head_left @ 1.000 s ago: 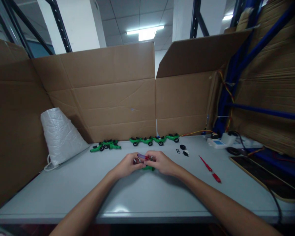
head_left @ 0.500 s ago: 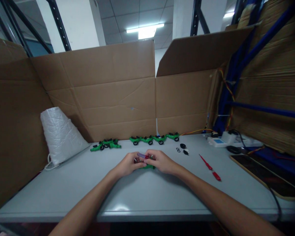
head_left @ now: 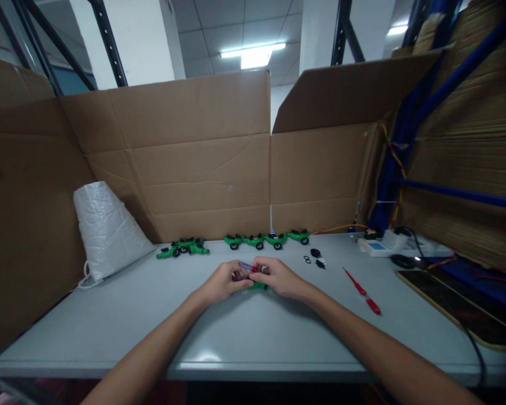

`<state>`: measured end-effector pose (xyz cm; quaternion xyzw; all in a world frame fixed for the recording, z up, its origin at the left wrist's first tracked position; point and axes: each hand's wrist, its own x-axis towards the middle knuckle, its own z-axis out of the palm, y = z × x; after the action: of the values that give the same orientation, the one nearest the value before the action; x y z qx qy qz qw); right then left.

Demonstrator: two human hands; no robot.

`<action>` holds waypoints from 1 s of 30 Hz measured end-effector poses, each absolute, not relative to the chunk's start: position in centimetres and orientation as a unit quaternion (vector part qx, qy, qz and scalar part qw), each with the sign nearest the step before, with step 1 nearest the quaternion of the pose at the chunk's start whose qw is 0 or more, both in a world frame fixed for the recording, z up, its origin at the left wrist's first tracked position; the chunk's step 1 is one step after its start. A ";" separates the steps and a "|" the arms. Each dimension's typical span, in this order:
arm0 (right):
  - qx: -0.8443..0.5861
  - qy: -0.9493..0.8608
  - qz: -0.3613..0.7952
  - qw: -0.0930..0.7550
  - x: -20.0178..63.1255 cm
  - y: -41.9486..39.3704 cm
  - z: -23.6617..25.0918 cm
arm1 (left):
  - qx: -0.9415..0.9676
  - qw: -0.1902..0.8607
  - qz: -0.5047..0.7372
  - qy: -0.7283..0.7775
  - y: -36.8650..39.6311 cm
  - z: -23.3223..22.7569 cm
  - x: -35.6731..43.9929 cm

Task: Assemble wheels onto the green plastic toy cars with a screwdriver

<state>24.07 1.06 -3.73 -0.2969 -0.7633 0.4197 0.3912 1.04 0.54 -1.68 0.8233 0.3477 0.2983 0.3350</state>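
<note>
A small green toy part [head_left: 259, 286] is sitting at the middle of the bench [head_left: 236, 337], roughly halfway between its near and far edges, and both hands are closing over it. The left hand [head_left: 221, 283] is gripping it from the left with fingers curled tight; the right hand [head_left: 280, 277] is gripping from the right, fingers likewise curled. A short purple-and-red piece [head_left: 247, 266] is being pinched between the fingertips of the two hands, just above the green part. Whether it is joined to the green part cannot be told; the detail is too small and partly covered.

Toward the far edge, a row of green toy cars [head_left: 265, 240] with black wheels is standing along the foot of the cardboard wall [head_left: 194, 163]. To the left of that row, a looser cluster of green pieces [head_left: 182, 248] is lying near the same edge. Right of the hands, several small black rings and wheels [head_left: 315, 257] are lying together. Further right, a red screwdriver [head_left: 361, 291] is lying flat, pointing diagonally toward the far edge.

At the far left corner a white woven sack [head_left: 105, 230] is leaning against the cardboard. At the far right corner a white power strip [head_left: 388, 244] with cables is resting, and a dark flat board [head_left: 455, 306] is lying along the right edge.
</note>
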 end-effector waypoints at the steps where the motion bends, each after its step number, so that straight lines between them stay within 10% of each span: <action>1: -0.298 -0.763 0.418 0.393 24.1 1.0 -3.7 | 0.822 0.335 0.300 0.350 0.6 -1.8 1.0; 30: -0.328 -0.795 0.319 0.398 23.6 -0.2 -2.3 | 0.790 0.353 0.317 0.387 0.8 -2.0 1.1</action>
<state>23.61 -0.21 -2.30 -0.3280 -0.7951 0.3194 0.3977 1.14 0.81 -1.99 0.7904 0.3873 0.3170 0.3531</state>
